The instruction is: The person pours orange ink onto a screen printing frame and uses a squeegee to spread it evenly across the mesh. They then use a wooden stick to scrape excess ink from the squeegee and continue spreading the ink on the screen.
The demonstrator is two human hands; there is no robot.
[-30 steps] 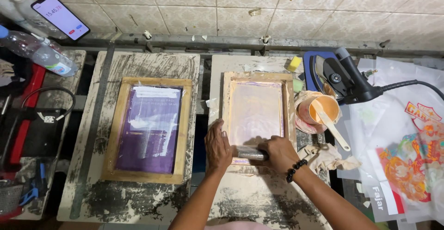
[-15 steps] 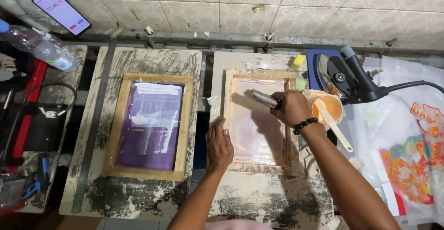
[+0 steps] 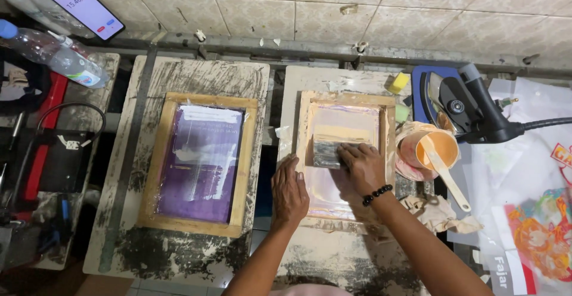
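Head view: right hand [image 3: 363, 166] closed over squeegee [image 3: 329, 153], blade on mesh of right wooden screen frame [image 3: 347, 100], mid-screen. Left hand [image 3: 289, 190] spread flat, pressing the frame's left rail at 7 o'clock of the squeegee. Orange ink cup [image 3: 430, 152] at 3 o'clock; purple screen frame [image 3: 202, 164] at 9 o'clock on the tabletop [image 3: 325, 259]

- Your right hand [image 3: 362, 166] presses the squeegee [image 3: 329, 153] mid-screen; the mesh above it lies open up to the top bar of the wooden frame [image 3: 347, 99].
- Your left hand [image 3: 289, 192] lies on the frame's left bar and blocks that side.
- Just right of the frame stands the paint cup [image 3: 430, 151] with its spatula [image 3: 445, 175]; crumpled rags [image 3: 438, 211] lie below it.
- The narrow gap between the boards holds the second frame [image 3: 204, 162] clear of yours.
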